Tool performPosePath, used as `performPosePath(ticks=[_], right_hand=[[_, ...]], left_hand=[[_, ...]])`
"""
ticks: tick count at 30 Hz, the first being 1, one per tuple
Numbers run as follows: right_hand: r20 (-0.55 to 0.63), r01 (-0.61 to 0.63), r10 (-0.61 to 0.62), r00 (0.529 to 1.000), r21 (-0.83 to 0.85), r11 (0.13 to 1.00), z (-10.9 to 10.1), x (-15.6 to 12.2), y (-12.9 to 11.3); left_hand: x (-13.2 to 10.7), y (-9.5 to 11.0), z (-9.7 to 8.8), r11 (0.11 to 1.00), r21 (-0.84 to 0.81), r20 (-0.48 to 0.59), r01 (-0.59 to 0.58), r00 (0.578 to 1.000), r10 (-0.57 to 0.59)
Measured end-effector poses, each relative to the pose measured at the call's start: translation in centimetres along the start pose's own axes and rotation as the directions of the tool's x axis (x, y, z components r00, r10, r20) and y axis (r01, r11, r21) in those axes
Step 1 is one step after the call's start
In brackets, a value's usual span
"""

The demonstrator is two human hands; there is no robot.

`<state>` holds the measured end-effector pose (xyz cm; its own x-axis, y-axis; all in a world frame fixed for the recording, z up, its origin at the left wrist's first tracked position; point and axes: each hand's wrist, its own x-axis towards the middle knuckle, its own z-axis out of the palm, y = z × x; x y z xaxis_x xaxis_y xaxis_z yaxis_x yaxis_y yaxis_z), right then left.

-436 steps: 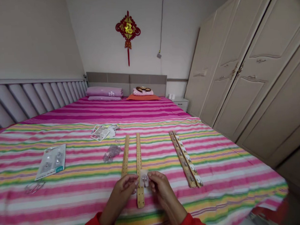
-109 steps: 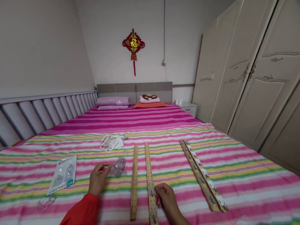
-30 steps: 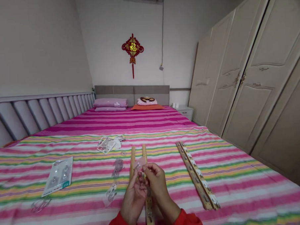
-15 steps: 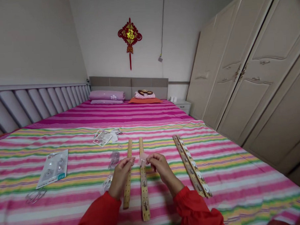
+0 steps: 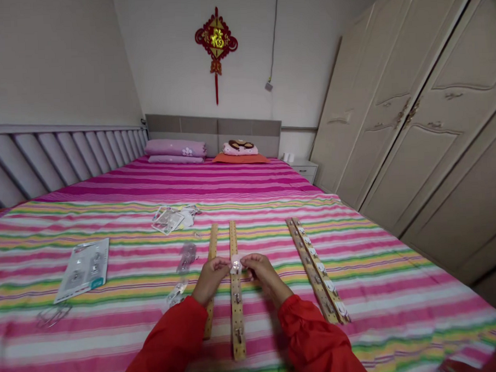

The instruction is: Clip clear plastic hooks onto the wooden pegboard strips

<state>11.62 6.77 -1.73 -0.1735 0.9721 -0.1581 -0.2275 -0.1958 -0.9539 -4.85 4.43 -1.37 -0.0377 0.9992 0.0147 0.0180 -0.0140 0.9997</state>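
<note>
Fingertips of the left hand (image 5: 211, 277) and right hand (image 5: 261, 270) pinch closed on one clear hook (image 5: 235, 264), one hand at each side. The clear hook sits on the centre wooden strip (image 5: 237, 324), touching it. A bare strip (image 5: 212, 243) lies just left. Two hook-fitted strips (image 5: 317, 270) lie well apart, right, on the striped bed (image 5: 126, 323).

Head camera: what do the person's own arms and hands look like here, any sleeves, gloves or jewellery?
Both arms wear plain bright red long fabric sleeves; the left sleeve and right sleeve end at the wrists. The left hand and right hand are bare, without gloves. No watch or ring shows, though the hands look small here.
</note>
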Motion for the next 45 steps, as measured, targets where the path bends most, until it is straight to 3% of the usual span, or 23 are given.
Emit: performPosePath(ticks=[7, 16, 45], right_hand=[[-0.085, -0.001, 0.002, 0.996, 0.011, 1.000, 0.1, 1.5, 2.4], [-0.143, -0.001, 0.003, 0.990, 0.009, 1.000, 0.3, 2.6, 4.0], [-0.190, 0.009, -0.007, 0.982, 0.012, 1.000, 0.3, 3.4, 5.6]], left_hand=[[1.5, -2.3, 0.6, 0.992, 0.115, -0.093, 0.054, 0.995, -0.043], [2.1, -3.2, 1.1, 0.967, 0.244, -0.178, 0.078, 0.983, -0.034], [1.8, -3.5, 1.5, 0.927, 0.371, -0.175, 0.052, 0.984, 0.015]])
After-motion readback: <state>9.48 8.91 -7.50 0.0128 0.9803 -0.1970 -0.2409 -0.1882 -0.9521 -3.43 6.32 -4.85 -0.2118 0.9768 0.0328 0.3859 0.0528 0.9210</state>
